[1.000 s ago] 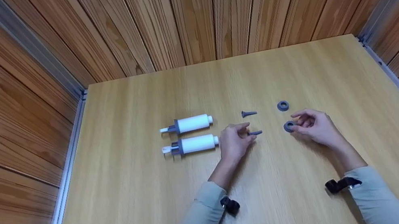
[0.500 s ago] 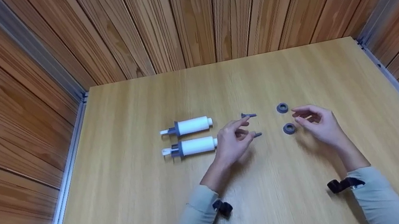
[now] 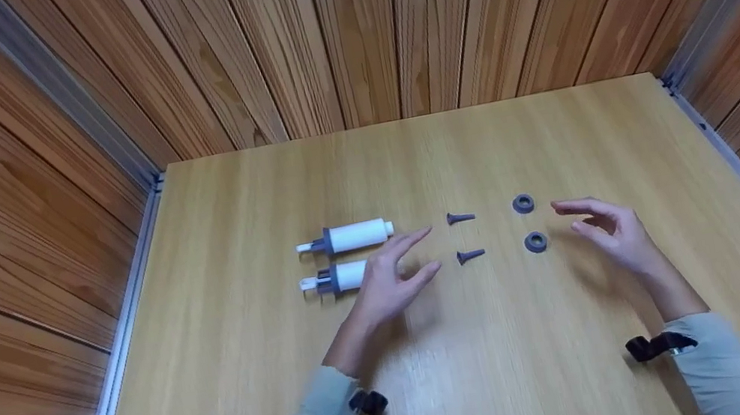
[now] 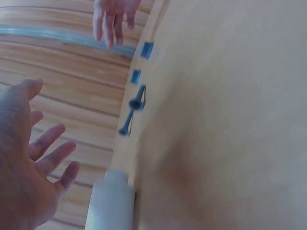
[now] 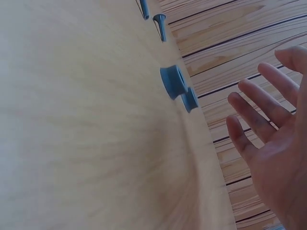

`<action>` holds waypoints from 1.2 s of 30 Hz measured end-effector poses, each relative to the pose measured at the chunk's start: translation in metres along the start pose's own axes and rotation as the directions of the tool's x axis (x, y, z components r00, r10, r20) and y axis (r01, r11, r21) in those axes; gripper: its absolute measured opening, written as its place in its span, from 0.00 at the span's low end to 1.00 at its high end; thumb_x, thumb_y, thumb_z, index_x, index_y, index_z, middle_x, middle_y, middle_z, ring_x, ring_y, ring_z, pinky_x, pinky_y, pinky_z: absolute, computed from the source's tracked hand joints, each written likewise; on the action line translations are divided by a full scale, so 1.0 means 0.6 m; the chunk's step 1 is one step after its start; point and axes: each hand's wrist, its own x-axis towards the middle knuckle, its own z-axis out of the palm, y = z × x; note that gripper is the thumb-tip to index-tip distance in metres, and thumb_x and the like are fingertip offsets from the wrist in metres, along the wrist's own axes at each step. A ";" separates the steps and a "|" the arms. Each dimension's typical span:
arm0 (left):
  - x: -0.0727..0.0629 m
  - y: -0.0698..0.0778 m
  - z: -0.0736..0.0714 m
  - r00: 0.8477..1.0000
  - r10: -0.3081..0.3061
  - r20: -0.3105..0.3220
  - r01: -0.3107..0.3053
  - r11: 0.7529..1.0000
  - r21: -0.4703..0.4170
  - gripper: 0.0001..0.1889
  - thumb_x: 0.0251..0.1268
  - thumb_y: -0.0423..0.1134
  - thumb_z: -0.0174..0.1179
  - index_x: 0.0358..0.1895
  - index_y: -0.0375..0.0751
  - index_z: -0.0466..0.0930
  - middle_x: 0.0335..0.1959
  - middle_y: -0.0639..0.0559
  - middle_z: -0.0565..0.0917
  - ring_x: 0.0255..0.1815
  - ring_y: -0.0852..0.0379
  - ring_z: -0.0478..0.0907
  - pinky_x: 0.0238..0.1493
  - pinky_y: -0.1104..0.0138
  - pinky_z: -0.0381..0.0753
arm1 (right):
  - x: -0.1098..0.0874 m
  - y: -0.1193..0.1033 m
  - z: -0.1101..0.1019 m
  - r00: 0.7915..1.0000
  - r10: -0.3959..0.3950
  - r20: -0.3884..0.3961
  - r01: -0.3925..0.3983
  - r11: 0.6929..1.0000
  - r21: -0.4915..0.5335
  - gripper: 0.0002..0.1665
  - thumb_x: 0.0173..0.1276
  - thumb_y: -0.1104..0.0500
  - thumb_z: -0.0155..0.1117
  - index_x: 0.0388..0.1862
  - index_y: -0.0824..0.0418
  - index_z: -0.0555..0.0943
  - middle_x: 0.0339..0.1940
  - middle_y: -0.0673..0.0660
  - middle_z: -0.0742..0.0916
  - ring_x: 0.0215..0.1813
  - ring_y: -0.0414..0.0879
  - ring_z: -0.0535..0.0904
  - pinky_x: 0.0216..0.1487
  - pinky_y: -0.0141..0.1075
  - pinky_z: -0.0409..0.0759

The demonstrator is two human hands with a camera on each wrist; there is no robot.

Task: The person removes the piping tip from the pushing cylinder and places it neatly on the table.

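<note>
My left hand [image 3: 388, 286], fingers spread and holding nothing, hovers over the right end of the nearer white cylinder [image 3: 352, 276] and partly covers it. Behind it lies a matching white cylinder [image 3: 357, 235]; both have a dark blue-grey flanged cage and a white tip at the left. Two small dark tapered pins with flared heads, a far one [image 3: 461, 217] and a near one [image 3: 471, 256], lie to the right of that hand. Farther right are two dark rings, one far [image 3: 523, 203] and one near [image 3: 536, 242]. My right hand [image 3: 615, 236], relaxed and holding nothing, is just right of the rings.
The parts lie in two rows on a wooden table [image 3: 487, 354]. Wood-plank walls [image 3: 357, 27] rise at the back and both sides, with metal rails [image 3: 116, 343] along the side edges. A small black camera is strapped on each sleeve.
My left hand has let go of the near pin and moved left over the nearer cylinder. My right hand has let go of the near ring and drawn back to the right.
</note>
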 end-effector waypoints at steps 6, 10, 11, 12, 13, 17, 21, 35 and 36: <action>-0.028 -0.013 -0.052 0.999 -0.020 -0.035 0.019 1.000 -0.006 0.29 0.82 0.46 0.69 0.82 0.50 0.78 0.84 0.45 0.79 0.89 0.42 0.71 0.90 0.39 0.67 | -0.009 0.003 -0.022 1.000 0.002 0.011 -0.002 1.000 0.011 0.23 0.77 0.81 0.55 0.69 0.83 0.79 0.70 0.50 0.92 0.73 0.35 0.85 0.68 0.24 0.81; -0.038 -0.019 -0.087 0.997 -0.022 -0.078 0.021 1.000 -0.011 0.29 0.81 0.45 0.70 0.81 0.48 0.79 0.82 0.49 0.81 0.87 0.43 0.73 0.90 0.40 0.68 | -0.003 0.004 -0.037 1.000 0.005 0.027 -0.005 0.999 0.032 0.25 0.77 0.80 0.54 0.71 0.84 0.77 0.72 0.51 0.91 0.74 0.36 0.85 0.69 0.24 0.81; -0.039 -0.020 -0.097 0.996 -0.028 -0.089 0.027 1.000 -0.006 0.29 0.81 0.45 0.71 0.80 0.49 0.79 0.81 0.50 0.82 0.87 0.44 0.74 0.89 0.41 0.68 | 0.000 0.003 -0.041 0.999 -0.002 0.033 0.001 0.999 0.040 0.25 0.77 0.80 0.53 0.71 0.84 0.76 0.72 0.52 0.91 0.74 0.37 0.85 0.69 0.24 0.81; -0.039 -0.021 -0.106 0.995 -0.028 -0.099 0.028 1.000 0.005 0.29 0.81 0.45 0.71 0.80 0.49 0.80 0.81 0.49 0.82 0.86 0.44 0.75 0.89 0.41 0.69 | 0.005 0.001 -0.045 0.999 -0.006 0.035 0.005 0.999 0.049 0.25 0.77 0.80 0.53 0.72 0.85 0.76 0.72 0.52 0.91 0.74 0.37 0.85 0.69 0.24 0.81; -0.040 -0.021 -0.116 0.994 -0.028 -0.109 0.030 0.999 0.015 0.29 0.81 0.45 0.71 0.80 0.50 0.80 0.80 0.49 0.82 0.86 0.44 0.75 0.89 0.42 0.70 | 0.009 -0.002 -0.050 0.999 -0.011 0.035 0.010 0.999 0.054 0.26 0.78 0.80 0.52 0.72 0.85 0.75 0.73 0.53 0.91 0.74 0.38 0.85 0.70 0.24 0.81; -0.035 -0.021 -0.154 0.990 -0.016 -0.138 0.024 0.998 0.053 0.28 0.81 0.45 0.71 0.80 0.51 0.80 0.80 0.46 0.82 0.85 0.44 0.77 0.88 0.42 0.72 | 0.034 -0.018 -0.068 0.999 -0.034 0.024 0.034 0.999 0.027 0.25 0.79 0.79 0.52 0.72 0.85 0.75 0.73 0.52 0.91 0.74 0.38 0.85 0.69 0.24 0.81; -0.031 -0.019 -0.192 0.987 -0.012 -0.162 0.024 0.997 0.068 0.28 0.81 0.44 0.71 0.79 0.49 0.81 0.80 0.44 0.82 0.86 0.42 0.76 0.88 0.41 0.71 | 0.062 -0.035 -0.083 0.999 -0.045 0.007 0.045 0.998 -0.047 0.25 0.78 0.79 0.54 0.72 0.82 0.77 0.72 0.48 0.91 0.73 0.36 0.85 0.68 0.23 0.81; 0.004 -0.018 -0.281 0.965 0.005 -0.261 0.037 0.987 0.156 0.29 0.82 0.44 0.70 0.81 0.46 0.79 0.81 0.40 0.80 0.86 0.38 0.74 0.88 0.39 0.69 | 0.141 -0.060 -0.113 0.999 -0.015 -0.052 0.005 0.983 -0.185 0.24 0.80 0.75 0.58 0.72 0.77 0.81 0.69 0.36 0.90 0.71 0.30 0.85 0.67 0.24 0.79; 0.006 -0.019 -0.285 0.965 0.003 -0.263 0.041 0.986 0.162 0.29 0.82 0.44 0.70 0.81 0.46 0.79 0.82 0.41 0.80 0.86 0.38 0.74 0.89 0.39 0.69 | 0.144 -0.061 -0.113 0.998 -0.010 -0.061 -0.001 0.982 -0.187 0.24 0.80 0.75 0.58 0.72 0.77 0.81 0.68 0.35 0.90 0.71 0.30 0.85 0.67 0.24 0.79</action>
